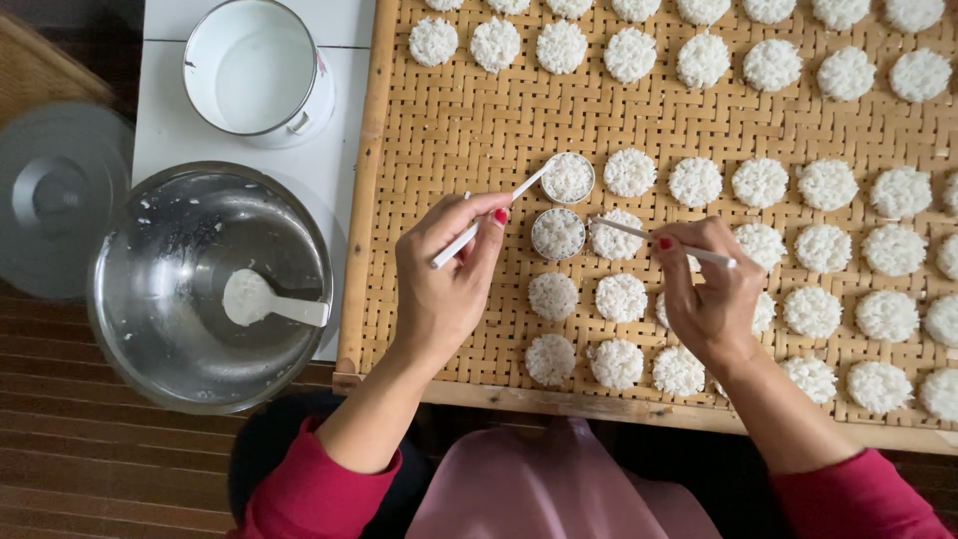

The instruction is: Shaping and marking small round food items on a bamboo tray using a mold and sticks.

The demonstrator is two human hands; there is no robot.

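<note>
Hands both pinching tools, left hand [444, 284] w/ ring mould [568, 178] handle, right hand [707, 294] w/ thin stick [661, 243]; rice puck [558, 234] at 12 could crumble if the stick jabs.

Two hands [439, 289], two white sticks [489, 215], two ring moulds [568, 178], one steel bowl [180, 359], one rice paddle [261, 301], one enamel pot [299, 100], one lid [55, 195], one bamboo tray [469, 130]

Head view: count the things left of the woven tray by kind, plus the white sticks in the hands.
Steel bowl: 1
White paddle: 1
White pot: 1
Grey lid: 1
White sticks: 2, left stick in left hand, right stick in right hand
Total: 6
</note>
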